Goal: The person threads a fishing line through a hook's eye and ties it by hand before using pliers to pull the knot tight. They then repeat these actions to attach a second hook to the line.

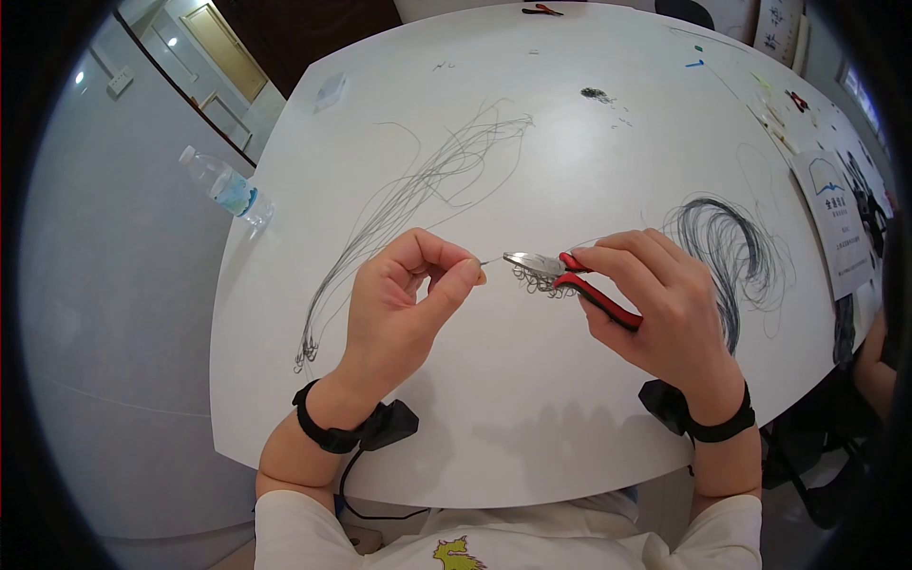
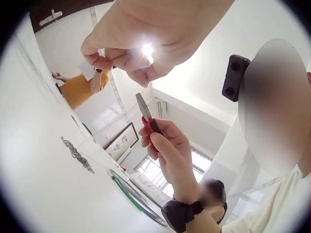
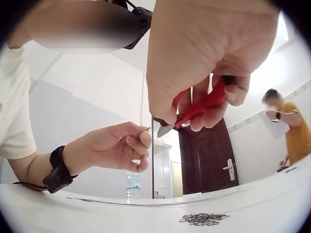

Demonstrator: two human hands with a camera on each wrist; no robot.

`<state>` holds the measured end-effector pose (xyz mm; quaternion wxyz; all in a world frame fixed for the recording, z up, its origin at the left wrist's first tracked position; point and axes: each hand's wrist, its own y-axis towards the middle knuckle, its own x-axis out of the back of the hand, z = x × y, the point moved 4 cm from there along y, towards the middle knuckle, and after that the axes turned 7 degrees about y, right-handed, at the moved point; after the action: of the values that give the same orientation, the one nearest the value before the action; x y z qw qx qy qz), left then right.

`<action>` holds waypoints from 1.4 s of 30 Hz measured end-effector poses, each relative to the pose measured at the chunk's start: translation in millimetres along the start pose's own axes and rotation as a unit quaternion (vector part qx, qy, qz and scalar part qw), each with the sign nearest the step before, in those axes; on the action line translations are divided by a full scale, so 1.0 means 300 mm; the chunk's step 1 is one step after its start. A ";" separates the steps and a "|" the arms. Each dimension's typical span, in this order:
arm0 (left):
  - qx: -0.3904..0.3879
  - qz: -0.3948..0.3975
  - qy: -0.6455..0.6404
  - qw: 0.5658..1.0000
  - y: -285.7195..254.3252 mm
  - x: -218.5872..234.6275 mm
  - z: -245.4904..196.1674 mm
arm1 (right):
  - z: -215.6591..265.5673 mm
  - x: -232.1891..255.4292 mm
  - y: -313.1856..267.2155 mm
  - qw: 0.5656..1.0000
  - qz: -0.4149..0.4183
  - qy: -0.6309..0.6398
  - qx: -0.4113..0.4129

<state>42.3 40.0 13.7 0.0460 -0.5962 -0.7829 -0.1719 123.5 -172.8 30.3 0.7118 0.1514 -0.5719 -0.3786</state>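
Observation:
My right hand (image 1: 660,299) grips pliers (image 1: 534,265) by their red and black handles, the metal nose pointing left. Between thumb and index finger, my left hand (image 1: 404,290) pinches a thin dark wire-like piece (image 1: 489,261), whose tip reaches toward the pliers' nose. A pile of small metal hooks (image 3: 204,219) lies on the table, partly hidden behind the pliers in the head view. Left of my left hand stretches a bundle of thin dark lines (image 1: 380,223), with hooks (image 1: 305,355) gathered at its near end.
A second coil of dark lines (image 1: 731,242) lies right of my right hand. A water bottle (image 1: 231,190) stands at the left edge. Farther back are a small dark heap (image 1: 597,95) and more pliers (image 1: 542,10). A printed sheet (image 1: 832,223) lies at the right edge.

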 end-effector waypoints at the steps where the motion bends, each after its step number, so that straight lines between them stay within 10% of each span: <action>1: 0.003 -0.001 0.002 1.000 0.000 0.000 0.003 | 0.001 -0.001 0.000 1.000 -0.002 -0.003 0.000; 19: -0.226 -0.059 0.193 0.953 0.004 0.008 -0.045 | -0.103 0.003 -0.037 0.946 0.060 0.270 -0.172; 23: -0.232 -0.037 0.207 0.950 -0.008 -0.016 -0.061 | -0.100 0.018 -0.041 0.825 0.103 0.465 -0.306; 42: -0.149 0.069 0.231 0.959 -0.034 -0.085 -0.068 | 0.013 -0.121 -0.051 0.776 0.067 0.547 -0.307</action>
<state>37.2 7.8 23.5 0.1476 -0.5927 -0.6737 -0.4159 112.3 -156.3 -3.8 0.9370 0.0679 0.0515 -0.3387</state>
